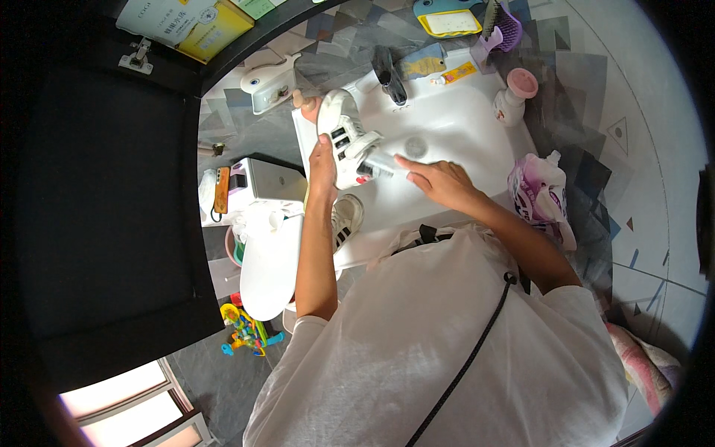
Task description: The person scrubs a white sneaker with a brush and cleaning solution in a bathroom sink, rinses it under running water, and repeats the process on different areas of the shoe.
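Observation:
Over the left side of the white washbasin [469, 173], my left hand [322, 167] grips a white sneaker [347, 148] with black stripes and a strap. My right hand [447, 181] reaches in from the right, index finger extended. It holds a pale, partly see-through tool [384, 162], seemingly a small brush, against the sneaker's opening. The tool's exact shape is hard to make out. A second striped sneaker [347, 218] rests at the basin's left front corner, partly hidden behind my left forearm.
A dark faucet [389, 75] stands at the basin's back, with a yellow tube [458, 72] nearby. On the right are a pink-topped pump bottle [516, 95] and a purple-white pouch [539, 193]. To the left are a toilet [272, 268] and an open dark cabinet door [111, 212].

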Available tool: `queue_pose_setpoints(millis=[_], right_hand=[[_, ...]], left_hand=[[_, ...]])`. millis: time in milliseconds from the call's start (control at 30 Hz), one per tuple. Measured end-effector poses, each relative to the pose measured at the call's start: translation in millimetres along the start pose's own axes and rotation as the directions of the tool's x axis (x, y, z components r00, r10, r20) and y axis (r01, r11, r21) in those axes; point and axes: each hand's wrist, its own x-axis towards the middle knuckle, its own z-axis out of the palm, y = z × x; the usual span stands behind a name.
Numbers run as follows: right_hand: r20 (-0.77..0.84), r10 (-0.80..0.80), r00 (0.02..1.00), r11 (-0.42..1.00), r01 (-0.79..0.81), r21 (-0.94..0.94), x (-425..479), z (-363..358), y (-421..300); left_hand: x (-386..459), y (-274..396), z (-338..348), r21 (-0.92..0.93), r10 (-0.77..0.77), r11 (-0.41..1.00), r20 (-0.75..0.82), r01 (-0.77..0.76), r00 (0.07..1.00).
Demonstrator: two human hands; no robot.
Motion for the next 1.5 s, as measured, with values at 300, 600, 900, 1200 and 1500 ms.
queue_pose_setpoints(millis=[300, 600, 900, 1200, 1500], right_hand=[[-0.038, -0.020, 0.999, 0.994, 0.015, -0.109, -11, 21, 5], [0.627, -0.211, 0.750, -0.250, -0.661, 0.707, -4, -5, -9], [0.600, -0.101, 0.793, -0.188, -0.608, 0.771, 13, -3, -17], [0.277, -0.032, 0.960, 0.687, -0.180, 0.704, 8, -19, -28], [-0.062, 0.042, 0.997, 0.655, 0.019, 0.755, 46, 15, -26]], left_hand=[[5, -5, 3, 0.034, 0.001, 0.999, -0.001, -0.001, 1.000], [-6, -13, 27, 0.052, 0.072, 0.996, -0.070, -0.068, 0.995], [-6, -33, 35, -0.265, -0.028, 0.963, 0.052, 0.040, 0.998], [-4, 7, 20, -0.404, -0.059, 0.910, 0.094, 0.092, 0.994], [-10, -25, 39, -0.451, -0.045, 0.883, 0.196, 0.130, 0.980]])
